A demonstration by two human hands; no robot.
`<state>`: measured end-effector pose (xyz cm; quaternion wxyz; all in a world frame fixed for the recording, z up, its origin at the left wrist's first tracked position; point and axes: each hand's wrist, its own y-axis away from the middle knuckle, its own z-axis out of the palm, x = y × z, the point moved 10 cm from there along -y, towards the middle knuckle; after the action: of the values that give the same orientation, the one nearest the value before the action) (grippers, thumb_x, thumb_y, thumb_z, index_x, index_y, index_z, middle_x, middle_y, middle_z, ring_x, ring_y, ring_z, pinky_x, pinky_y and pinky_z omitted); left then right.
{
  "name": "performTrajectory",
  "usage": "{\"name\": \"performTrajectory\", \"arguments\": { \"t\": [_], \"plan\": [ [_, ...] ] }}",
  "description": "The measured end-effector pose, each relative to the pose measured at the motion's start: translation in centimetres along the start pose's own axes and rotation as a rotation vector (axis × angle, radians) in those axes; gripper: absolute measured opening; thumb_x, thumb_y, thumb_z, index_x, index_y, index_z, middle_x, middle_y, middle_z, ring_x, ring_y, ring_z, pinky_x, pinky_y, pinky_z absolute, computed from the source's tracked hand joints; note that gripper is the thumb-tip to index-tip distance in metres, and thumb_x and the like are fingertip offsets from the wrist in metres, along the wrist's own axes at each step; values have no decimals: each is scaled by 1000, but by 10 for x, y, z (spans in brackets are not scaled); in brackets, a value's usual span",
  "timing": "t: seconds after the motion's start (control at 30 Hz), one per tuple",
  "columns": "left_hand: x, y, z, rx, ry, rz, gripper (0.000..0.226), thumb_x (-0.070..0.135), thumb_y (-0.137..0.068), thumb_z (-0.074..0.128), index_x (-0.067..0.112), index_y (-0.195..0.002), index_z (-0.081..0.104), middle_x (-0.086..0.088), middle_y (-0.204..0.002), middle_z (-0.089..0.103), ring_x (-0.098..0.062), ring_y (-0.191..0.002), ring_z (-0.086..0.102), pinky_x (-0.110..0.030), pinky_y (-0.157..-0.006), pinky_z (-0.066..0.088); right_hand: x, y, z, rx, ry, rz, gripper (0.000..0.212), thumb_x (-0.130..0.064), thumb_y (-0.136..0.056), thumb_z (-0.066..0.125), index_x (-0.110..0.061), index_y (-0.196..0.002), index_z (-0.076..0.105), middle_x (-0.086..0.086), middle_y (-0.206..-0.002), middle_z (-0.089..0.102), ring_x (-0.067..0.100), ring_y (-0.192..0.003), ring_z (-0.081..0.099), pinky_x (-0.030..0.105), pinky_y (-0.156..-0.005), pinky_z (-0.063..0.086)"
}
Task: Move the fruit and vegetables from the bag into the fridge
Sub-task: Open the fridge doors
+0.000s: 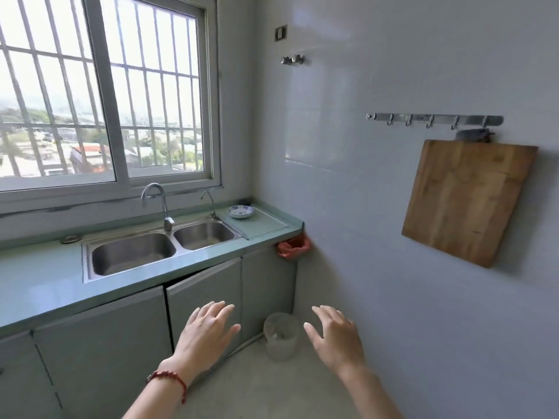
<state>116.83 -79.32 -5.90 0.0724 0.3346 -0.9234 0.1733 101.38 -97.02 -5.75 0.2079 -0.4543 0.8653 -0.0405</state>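
Fruit, vegetables, bag and fridge were all out of view; where they sat could not be told from this angle. Largest in frame was the white tiled wall (393, 207) on the right, then the barred sliding window (102, 92) far left. Below the window ran a pale green countertop (39, 276) with a double stainless steel sink (133, 252) set in it. Grey cabinet doors (202, 297) stood beneath, one slightly ajar. A rectangular wooden chopping board (465, 201) hung on the right wall under a metal hook rail (432, 118). A small pale plastic bin (281, 335) stood on the floor in the far corner. A blue-patterned white bowl (240, 211) rested at the far right end of the counter, and a crumpled red plastic bag (292, 246) hung just below that counter end.

Left hand (205, 334), red bead bracelet (168, 377) at the wrist, was held out near, fingers spread and gripping nothing. Right hand (335, 337) likewise, fingers apart, empty.

Judgement: no item in hand, so either the start or between carries. Next move calls for turning to find the produce bag, then the fridge.
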Motion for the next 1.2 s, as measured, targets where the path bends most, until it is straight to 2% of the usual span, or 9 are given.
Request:
{"name": "performTrajectory", "arguments": {
  "t": [0.13,0.27,0.37,0.4,0.5,0.63,0.7,0.83,1.2],
  "plan": [
    [45,-65,28,-9,-9,79,94,68,-64,0,23,-137,39,3,-143,40,-17,-137,27,-34,-112,18,52,-40,-15,55,9,60,57,-48,-86,32,-20,-135,43,-3,-141,44,15,-132,36,29,-106,26],
    [92,-116,56,-59,-3,172,87,69,-70,3,26,-140,32,6,-147,32,-14,-139,21,-30,-114,13,103,-58,-24,86,0,179,61,-48,-79,34,-16,-127,53,1,-131,55,20,-123,49,32,-102,35],
    [127,-148,74,-85,10,254,94,68,-64,-3,26,-140,31,7,-147,32,-13,-139,21,-30,-114,13,141,-66,-33,130,16,259,46,-45,-74,49,-15,-100,70,1,-100,71,21,-93,68,35,-78,54],
    [138,-159,81,-93,24,276,96,67,-62,-3,24,-139,36,6,-145,36,-15,-138,25,-32,-113,16,155,-68,-37,145,23,283,44,-44,-73,51,-14,-99,71,2,-98,72,22,-91,68,36,-77,54],
    [173,-190,103,-103,54,379,82,67,-72,14,20,-123,56,-1,-127,57,-24,-123,49,-41,-103,36,186,-69,-51,162,39,346,60,-50,-79,37,-11,-120,59,6,-122,62,24,-117,55,37,-99,41],
    [234,-224,139,-162,121,530,99,74,-62,-2,24,-137,38,3,-144,39,-18,-136,29,-34,-113,20,235,-63,-65,171,105,456,59,-51,-90,27,-17,-137,40,-2,-142,43,14,-133,35,29,-109,25],
    [266,-238,152,-167,126,609,115,84,-55,-18,25,-138,37,3,-145,38,-18,-136,29,-33,-113,18,257,-57,-72,192,132,528,60,-53,-91,25,-18,-138,38,-3,-143,42,13,-134,33,28,-109,23],
    [331,-253,176,-242,155,779,127,80,-46,-33,26,-140,32,3,-147,34,-17,-138,26,-30,-112,17,294,-35,-92,257,151,705,57,-49,-91,29,-17,-137,38,-2,-141,43,14,-133,34,27,-109,23],
    [472,-218,212,-408,203,1208,129,80,-41,-36,26,-144,20,3,-152,22,-16,-141,14,-33,-115,8,328,71,-138,485,258,1150,50,-42,-93,42,-11,-132,46,4,-135,51,20,-129,42,32,-106,30]
  ]
}}
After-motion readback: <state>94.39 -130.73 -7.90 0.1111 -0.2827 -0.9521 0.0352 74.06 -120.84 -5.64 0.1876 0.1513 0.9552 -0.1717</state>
